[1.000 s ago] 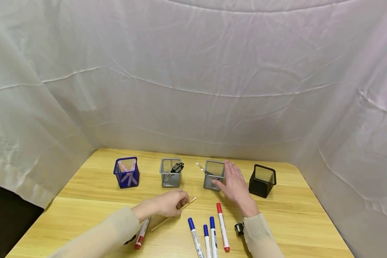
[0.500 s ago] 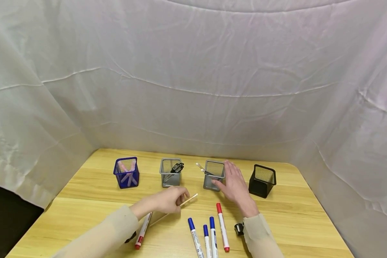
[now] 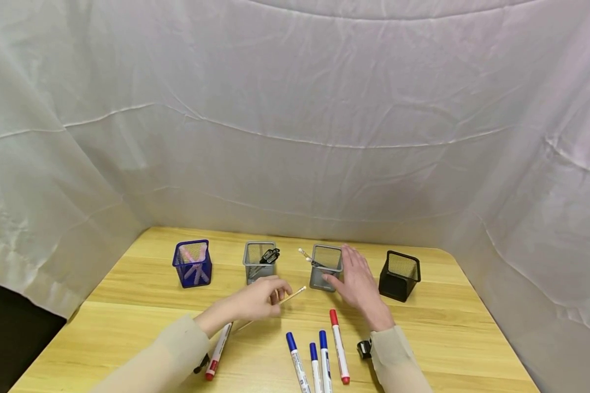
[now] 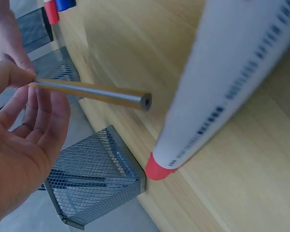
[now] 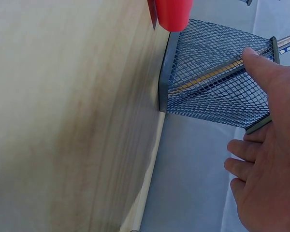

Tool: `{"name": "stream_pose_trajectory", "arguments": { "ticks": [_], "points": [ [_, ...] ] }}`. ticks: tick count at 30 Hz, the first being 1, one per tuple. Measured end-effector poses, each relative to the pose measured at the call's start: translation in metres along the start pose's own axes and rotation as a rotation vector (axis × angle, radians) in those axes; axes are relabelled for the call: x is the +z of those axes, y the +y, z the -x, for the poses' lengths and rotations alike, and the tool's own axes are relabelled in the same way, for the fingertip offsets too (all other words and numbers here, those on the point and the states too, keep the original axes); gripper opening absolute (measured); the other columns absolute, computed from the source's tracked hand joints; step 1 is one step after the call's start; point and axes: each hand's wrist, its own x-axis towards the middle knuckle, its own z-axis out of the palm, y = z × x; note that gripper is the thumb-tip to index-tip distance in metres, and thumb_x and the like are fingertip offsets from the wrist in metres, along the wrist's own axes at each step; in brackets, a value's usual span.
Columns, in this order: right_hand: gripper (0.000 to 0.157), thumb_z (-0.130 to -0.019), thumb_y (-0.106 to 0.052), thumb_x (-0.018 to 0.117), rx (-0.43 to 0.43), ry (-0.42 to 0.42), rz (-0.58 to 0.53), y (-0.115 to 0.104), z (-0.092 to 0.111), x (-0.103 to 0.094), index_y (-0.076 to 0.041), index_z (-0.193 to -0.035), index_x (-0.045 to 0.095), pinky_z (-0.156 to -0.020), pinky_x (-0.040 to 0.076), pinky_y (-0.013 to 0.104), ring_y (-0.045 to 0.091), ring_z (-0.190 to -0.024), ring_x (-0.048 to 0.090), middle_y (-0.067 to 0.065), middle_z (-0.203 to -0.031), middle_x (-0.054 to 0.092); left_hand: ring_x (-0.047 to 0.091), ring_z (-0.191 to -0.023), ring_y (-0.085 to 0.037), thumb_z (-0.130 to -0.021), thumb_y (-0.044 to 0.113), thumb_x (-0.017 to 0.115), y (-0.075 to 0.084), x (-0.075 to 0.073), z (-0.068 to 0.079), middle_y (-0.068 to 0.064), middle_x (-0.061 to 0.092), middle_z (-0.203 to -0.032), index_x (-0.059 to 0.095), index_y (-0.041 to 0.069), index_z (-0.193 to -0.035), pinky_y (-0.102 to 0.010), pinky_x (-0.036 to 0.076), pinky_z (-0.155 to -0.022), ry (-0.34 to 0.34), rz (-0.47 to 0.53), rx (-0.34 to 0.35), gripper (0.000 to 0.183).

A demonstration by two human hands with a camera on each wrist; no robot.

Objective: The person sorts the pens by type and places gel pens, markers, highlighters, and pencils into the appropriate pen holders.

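Observation:
A pencil (image 3: 293, 295) with a white end is pinched between the thumb and fingers of my left hand (image 3: 258, 299). It slants above the table, and in the left wrist view the pencil's blunt end (image 4: 145, 101) points toward the camera. My right hand (image 3: 359, 281) is around the right side of a grey mesh pen holder (image 3: 323, 280), thumb on its front face and fingers along the side. Two pencils (image 3: 305, 254) lean inside that holder, their white ends sticking out at the left. A red-capped marker (image 3: 219, 352) lies beside the left forearm.
A blue holder (image 3: 195, 277) with pink sticks, another grey holder (image 3: 262, 276) with black-topped items and a black holder (image 3: 395, 286) share the row. Blue markers (image 3: 299, 361), a red marker (image 3: 340, 346) and a black sharpener (image 3: 364, 349) lie nearer. Curtains (image 3: 295, 174) surround the table.
My left hand has lifted the pencil off the table and carried it slightly up and right, toward the grey holder. The right hand has stayed at the holder.

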Motion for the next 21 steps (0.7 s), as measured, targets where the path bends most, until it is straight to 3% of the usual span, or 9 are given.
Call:
{"name": "stream_pose_trajectory", "arguments": {
  "ticks": [10, 17, 21],
  "points": [
    [0.101, -0.098, -0.056, 0.065, 0.002, -0.002, 0.001, 0.0, 0.0, 0.0, 0.004, -0.163, 0.016, -0.127, 0.015, 0.057, 0.044, -0.156, 0.02, 0.024, -0.169, 0.019, 0.06, -0.087, -0.006, -0.091, 0.004, 0.067, 0.014, -0.004, -0.003, 0.006, 0.065, -0.097, 0.069, 0.01, -0.119, -0.022, 0.057, -0.075, 0.107, 0.039, 0.019, 0.028],
    [0.101, -0.098, -0.054, 0.067, -0.003, 0.008, 0.0, 0.0, 0.0, 0.001, 0.004, -0.163, 0.017, -0.127, 0.017, 0.058, 0.044, -0.155, 0.021, 0.024, -0.169, 0.02, 0.062, -0.09, -0.008, -0.093, 0.003, 0.067, 0.024, -0.005, -0.007, 0.006, 0.064, -0.1, 0.068, 0.007, -0.122, -0.032, 0.06, -0.078, 0.202, 0.063, 0.087, 0.029],
    [0.101, -0.097, -0.055, 0.067, -0.001, 0.009, -0.004, 0.0, 0.0, 0.0, 0.003, -0.163, 0.018, -0.127, 0.017, 0.058, 0.043, -0.156, 0.021, 0.024, -0.169, 0.02, 0.064, -0.09, -0.01, -0.095, 0.003, 0.066, 0.03, -0.005, -0.009, 0.004, 0.064, -0.101, 0.067, 0.005, -0.124, -0.028, 0.061, -0.068, 0.261, 0.106, 0.104, 0.029]
  ]
}}
